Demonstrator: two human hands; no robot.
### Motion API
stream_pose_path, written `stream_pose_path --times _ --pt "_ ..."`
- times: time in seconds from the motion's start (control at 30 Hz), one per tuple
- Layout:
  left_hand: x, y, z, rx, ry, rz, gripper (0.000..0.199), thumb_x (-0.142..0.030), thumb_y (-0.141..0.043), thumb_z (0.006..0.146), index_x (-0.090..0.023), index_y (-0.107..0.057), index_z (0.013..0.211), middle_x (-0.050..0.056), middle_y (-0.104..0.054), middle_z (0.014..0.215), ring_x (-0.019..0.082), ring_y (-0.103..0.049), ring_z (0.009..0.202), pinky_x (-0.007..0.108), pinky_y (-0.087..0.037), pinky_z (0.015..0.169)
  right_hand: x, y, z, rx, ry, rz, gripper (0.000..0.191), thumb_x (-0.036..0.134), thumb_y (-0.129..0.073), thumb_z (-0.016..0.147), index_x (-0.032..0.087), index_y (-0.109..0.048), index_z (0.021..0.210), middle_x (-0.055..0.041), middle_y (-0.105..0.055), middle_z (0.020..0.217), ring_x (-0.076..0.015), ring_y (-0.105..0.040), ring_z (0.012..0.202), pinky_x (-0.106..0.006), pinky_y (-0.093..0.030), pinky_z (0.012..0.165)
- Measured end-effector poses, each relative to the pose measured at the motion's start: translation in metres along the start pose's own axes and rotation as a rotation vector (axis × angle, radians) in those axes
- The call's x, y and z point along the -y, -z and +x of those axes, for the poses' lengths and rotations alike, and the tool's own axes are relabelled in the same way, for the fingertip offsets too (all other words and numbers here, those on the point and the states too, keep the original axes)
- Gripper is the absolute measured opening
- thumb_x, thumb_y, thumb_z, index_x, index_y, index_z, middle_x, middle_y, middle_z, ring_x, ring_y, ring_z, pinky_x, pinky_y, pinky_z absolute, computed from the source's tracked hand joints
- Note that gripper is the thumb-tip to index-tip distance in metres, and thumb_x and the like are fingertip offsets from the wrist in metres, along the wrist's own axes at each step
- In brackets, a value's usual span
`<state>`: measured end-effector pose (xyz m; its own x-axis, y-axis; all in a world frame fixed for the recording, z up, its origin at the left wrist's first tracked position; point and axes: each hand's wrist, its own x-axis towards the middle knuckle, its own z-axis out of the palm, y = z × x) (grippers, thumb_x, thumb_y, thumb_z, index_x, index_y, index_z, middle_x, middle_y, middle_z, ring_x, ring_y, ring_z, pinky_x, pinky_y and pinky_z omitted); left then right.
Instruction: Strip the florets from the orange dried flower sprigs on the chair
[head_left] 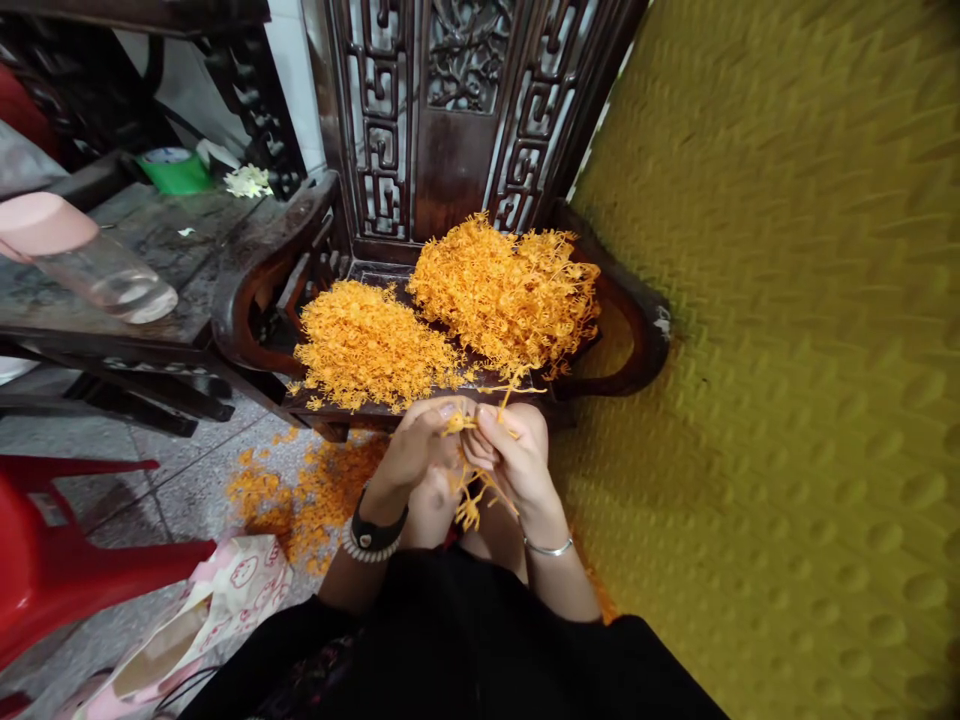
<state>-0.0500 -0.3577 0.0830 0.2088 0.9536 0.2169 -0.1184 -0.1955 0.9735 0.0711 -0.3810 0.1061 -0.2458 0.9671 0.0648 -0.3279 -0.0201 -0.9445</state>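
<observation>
My left hand is closed, pinching a small orange flower-like piece between thumb and fingers. Close beside it, my right hand grips a thin orange branched stem that pokes up past the thumb. More orange strands with a star-like tip dangle below both hands; which hand bears them I cannot tell. Just beyond, on a dark wooden chair seat, lie two heaps: a left heap of small orange pieces and a taller right heap of branched orange pieces.
The carved wooden chair has curved arms. A yellow textured sheet rises at right. Orange bits litter the tiled floor. At left are a dark table with a bottle and green tape, a red stool and a bag.
</observation>
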Motion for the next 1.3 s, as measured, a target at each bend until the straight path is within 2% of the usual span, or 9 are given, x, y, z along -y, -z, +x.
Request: stream_pose_path --times 0.13,0.33,0.47,0.6,0.7,0.77,0.9,1.13,1.3 --pt "-0.004 -0.014 -0.002 0.022 0.123 -0.382 0.033 -0.048 -0.037 0.078 -0.021 -0.034 0.059 0.002 -0.04 0.06 0.014 -0.043 0.056 0.033 -0.046 0.057 -0.005 -0.011 -0.007 0.036 0.034 0.223 0.045 0.048 -0.057 0.083 0.02 -0.039 0.053 0.0096 -0.026 0.04 -0.0032 -0.019 0.032 -0.019 -0.014 0.032" --pt "-0.018 -0.017 -0.001 -0.049 0.156 -0.396 0.036 -0.048 -0.031 0.082 -0.021 -0.024 0.059 0.0 -0.028 0.057 0.013 -0.036 0.053 0.032 -0.043 0.053 -0.006 -0.015 -0.004 -0.09 0.062 0.312 0.048 0.052 -0.058 0.081 0.021 -0.037 0.052 0.0102 -0.022 0.037 -0.0041 -0.017 0.028 -0.019 -0.012 0.029" --pt "-0.015 0.009 0.017 -0.311 -0.035 -0.32 0.038 -0.045 -0.029 0.089 -0.022 -0.015 0.062 -0.001 -0.019 0.057 0.014 -0.032 0.052 0.03 -0.04 0.052 0.0 -0.004 0.007 -0.21 0.177 0.553 0.045 0.047 -0.048 0.089 0.022 -0.031 0.056 0.0102 -0.017 0.04 -0.0059 -0.007 0.032 -0.018 -0.014 0.029" --pt "0.0 0.049 0.049 -0.42 -0.215 0.011 0.04 -0.053 -0.033 0.09 -0.023 -0.038 0.064 0.002 -0.044 0.063 0.016 -0.05 0.067 0.035 -0.045 0.07 0.001 -0.001 0.015 -0.224 0.161 0.507 0.043 0.043 -0.049 0.09 0.021 -0.032 0.058 0.0088 -0.019 0.046 -0.006 -0.012 0.036 -0.017 -0.024 0.033" --pt "0.019 0.088 0.078 -0.388 -0.211 0.47 0.039 -0.053 -0.039 0.089 -0.02 -0.058 0.082 0.007 -0.062 0.089 0.02 -0.056 0.092 0.038 -0.038 0.089 -0.002 -0.003 0.019 -0.235 0.123 0.452 0.041 0.047 -0.049 0.088 0.021 -0.037 0.059 0.0074 -0.024 0.049 -0.0061 -0.021 0.039 -0.018 -0.03 0.037" --pt "0.036 0.116 0.099 -0.494 -0.213 0.705 0.04 -0.049 -0.037 0.091 -0.017 -0.062 0.097 0.007 -0.064 0.106 0.02 -0.053 0.105 0.038 -0.032 0.095 -0.003 0.0 0.022 -0.254 0.115 0.431 0.037 0.047 -0.05 0.087 0.021 -0.042 0.062 0.0064 -0.027 0.051 -0.007 -0.026 0.041 -0.018 -0.033 0.039" --pt "0.073 0.157 0.134 -0.557 -0.122 0.822 0.044 -0.039 -0.032 0.092 -0.009 -0.06 0.108 0.004 -0.062 0.105 0.013 -0.05 0.11 0.036 -0.025 0.094 0.001 0.009 0.026 -0.277 0.134 0.358 0.032 0.045 -0.05 0.087 0.022 -0.047 0.065 0.0042 -0.034 0.056 -0.0083 -0.036 0.048 -0.02 -0.038 0.044" --pt "0.101 0.159 0.142 -0.63 -0.006 0.906 0.043 -0.044 -0.044 0.089 -0.01 -0.06 0.108 0.022 -0.052 0.117 0.035 -0.037 0.121 0.056 -0.019 0.098 0.01 0.017 0.026 -0.31 0.137 0.311 0.029 0.046 -0.045 0.088 0.024 -0.049 0.069 0.0044 -0.037 0.058 -0.0096 -0.036 0.047 -0.023 -0.038 0.047" --pt "0.09 0.151 0.136 -0.589 -0.094 0.864 0.036 -0.042 -0.045 0.089 -0.016 -0.062 0.107 0.017 -0.026 0.147 0.038 -0.021 0.134 0.057 -0.014 0.106 0.011 0.018 0.029 -0.301 0.145 0.338 0.028 0.046 -0.048 0.086 0.023 -0.05 0.071 0.0047 -0.036 0.056 -0.0085 -0.033 0.045 -0.022 -0.037 0.045"
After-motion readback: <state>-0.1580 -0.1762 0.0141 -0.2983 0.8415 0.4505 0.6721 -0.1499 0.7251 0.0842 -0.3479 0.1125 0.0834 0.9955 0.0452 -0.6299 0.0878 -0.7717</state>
